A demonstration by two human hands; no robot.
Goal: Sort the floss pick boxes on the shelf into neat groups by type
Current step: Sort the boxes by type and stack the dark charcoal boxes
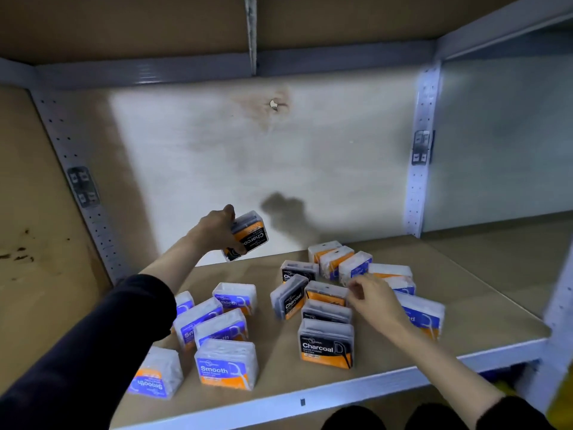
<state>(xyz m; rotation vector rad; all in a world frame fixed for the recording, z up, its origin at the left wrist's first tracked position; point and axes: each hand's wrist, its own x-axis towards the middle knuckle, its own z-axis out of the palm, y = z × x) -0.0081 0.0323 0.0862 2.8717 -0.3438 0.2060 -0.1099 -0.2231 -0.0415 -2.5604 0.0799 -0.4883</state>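
Charcoal box, black-and-orange label, held clear of the shelf at centre-left of the frame, tilted so its label text runs sideways. Left hand grips it: fingers curled round the near end, thumb over the top edge. Dark sleeve covers that arm from the lower left corner up to the forearm.

Charcoal group, centre of frame: five boxes on the brown shelf. The front box is upright with its label facing the camera. Two more stand directly behind it in a file. One leans at an angle to their left, and one stands upright further back.

Right hand, just right of the Charcoal group: fingers loosely curled, fingertips at the right corner of the third box in the file. Whether they pinch it or only touch it cannot be told.

Smooth group, lower left: six pale boxes with blue-and-orange labels, loosely clustered, none aligned. The lowest-left one shows its label upside down.

Third group, right of centre: about six pale boxes with blue-and-orange labels, in a ragged arc from the back of the shelf toward its right edge, partly hidden behind the right hand. Label words are too blurred to read.

Front rail, pale metal, along the shelf's near edge. Perforated upright at the right. White back wall, stained near the top centre, carries a shadow beside the held box.
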